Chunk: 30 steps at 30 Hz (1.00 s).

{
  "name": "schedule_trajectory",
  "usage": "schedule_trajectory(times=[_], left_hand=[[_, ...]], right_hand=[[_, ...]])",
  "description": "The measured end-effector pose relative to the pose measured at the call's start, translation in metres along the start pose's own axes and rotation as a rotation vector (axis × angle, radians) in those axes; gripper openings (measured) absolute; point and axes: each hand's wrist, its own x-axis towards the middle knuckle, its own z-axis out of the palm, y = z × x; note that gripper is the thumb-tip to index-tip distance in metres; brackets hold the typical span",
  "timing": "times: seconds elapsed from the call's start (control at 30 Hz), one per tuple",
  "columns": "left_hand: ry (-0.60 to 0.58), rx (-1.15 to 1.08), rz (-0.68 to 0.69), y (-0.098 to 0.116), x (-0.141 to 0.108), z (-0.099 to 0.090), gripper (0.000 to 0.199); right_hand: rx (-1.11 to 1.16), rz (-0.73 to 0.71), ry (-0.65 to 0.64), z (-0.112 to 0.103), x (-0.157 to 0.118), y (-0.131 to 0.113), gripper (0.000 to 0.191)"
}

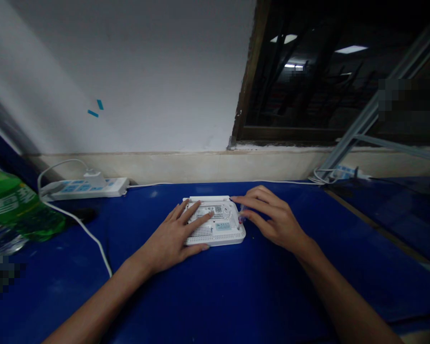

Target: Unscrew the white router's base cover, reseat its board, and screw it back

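A white router (225, 213) lies upside down on the blue tabletop, showing its labels and vent holes. My left hand (175, 236) presses on it from the near left, with fingers spread across the underside. My right hand (272, 220) is at the router's right edge, its fingers curled around a small thin object (241, 215). That object has a reddish mark and is partly hidden by my fingers, so I cannot tell what it is.
A white power strip (82, 188) with a plugged-in charger stands at the back left, beside a green plastic bottle (10, 203). White cables run along the wall. Another power strip (344, 173) and a metal rail (376, 105) stand at the right.
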Motion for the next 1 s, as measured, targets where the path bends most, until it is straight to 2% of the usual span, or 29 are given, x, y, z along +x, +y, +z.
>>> schedule_trajectory(times=[0.1,0.17,0.3,0.4,0.53,0.63,0.73,0.8,0.9,1.0], left_hand=[[-0.004,0.007,-0.001,0.001,0.000,-0.001,0.073],[-0.010,0.009,-0.005,0.001,0.001,-0.002,0.073],[-0.012,0.005,-0.009,0.002,0.000,-0.002,0.073],[-0.007,0.004,-0.013,0.002,0.000,-0.002,0.073],[-0.002,-0.007,-0.002,0.001,0.000,-0.001,0.073],[0.006,-0.012,0.004,0.000,0.000,-0.001,0.074],[0.007,-0.011,0.002,0.000,0.000,0.000,0.074],[0.006,-0.013,0.001,0.000,0.000,0.000,0.074],[0.002,-0.014,-0.004,0.000,-0.001,-0.001,0.074],[-0.002,-0.012,-0.010,0.001,-0.001,-0.001,0.073]], right_hand=[[0.060,0.045,-0.119,0.000,0.000,-0.005,0.043],[0.096,0.075,-0.137,0.000,0.000,-0.006,0.041],[0.025,0.066,-0.052,0.000,-0.001,-0.004,0.026],[-0.002,0.079,-0.040,-0.002,0.001,-0.003,0.030],[0.096,0.152,-0.091,-0.006,0.001,-0.002,0.039],[0.120,0.180,-0.049,-0.007,-0.001,0.002,0.030],[0.024,0.157,0.014,-0.007,-0.001,0.004,0.021],[-0.008,0.141,-0.003,-0.007,0.000,0.003,0.027],[0.054,0.160,-0.099,-0.007,0.000,0.001,0.043],[0.104,0.170,-0.101,-0.005,-0.002,0.001,0.042]])
